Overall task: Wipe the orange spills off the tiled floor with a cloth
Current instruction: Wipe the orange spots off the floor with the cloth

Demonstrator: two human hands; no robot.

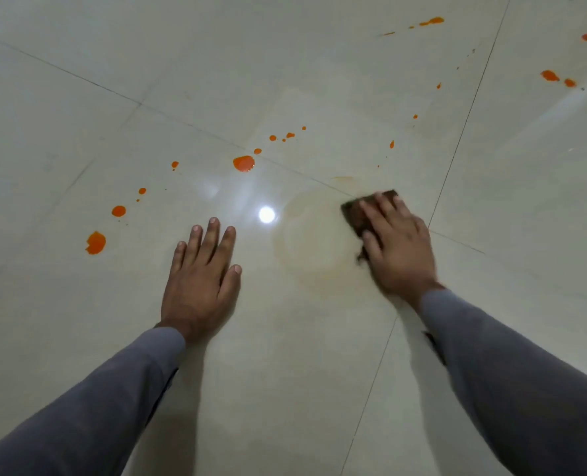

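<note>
My right hand (397, 247) presses a dark brown cloth (354, 209) flat on the pale tiled floor (285, 372), fingers spread over it. Left of the cloth a faint orange smear ring (314, 242) marks the tile. My left hand (203, 276) lies flat on the floor, fingers apart, holding nothing. Orange spills dot the floor: a large blob (243, 163) ahead, a blob (95, 242) at the left, a smaller one (118, 211) above it, and drops trailing to the far right (549, 75) and top (432, 21).
Dark grout lines (457, 146) cross the glossy tiles. A bright lamp reflection (266, 214) shines between my hands. Both grey sleeves reach in from the bottom edge.
</note>
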